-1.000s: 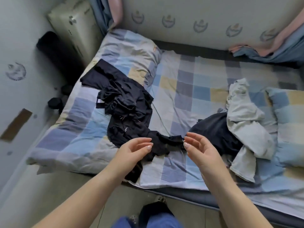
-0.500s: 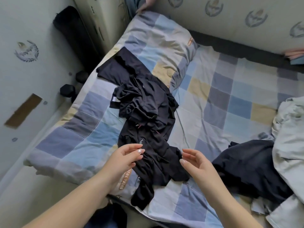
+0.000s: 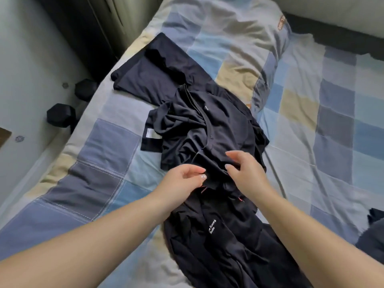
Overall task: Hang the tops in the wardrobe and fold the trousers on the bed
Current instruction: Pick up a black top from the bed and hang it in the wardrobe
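Reaching both hands, left hand (image 3: 182, 179) and right hand (image 3: 247, 173), fingers loosely spread, gripping nothing yet, onto crumpled black clothing pile (image 3: 207, 142) mid patchwork-quilted bed (image 3: 311, 121). Nothing visibly hung or folded.

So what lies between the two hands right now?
In the head view, only crumpled fabric of the dark top fills the gap between the left hand and the right hand.

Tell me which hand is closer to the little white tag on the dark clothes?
Left. The left hand sits just below and right of the small white tag; the right hand lies farther right, across the dark clothes.
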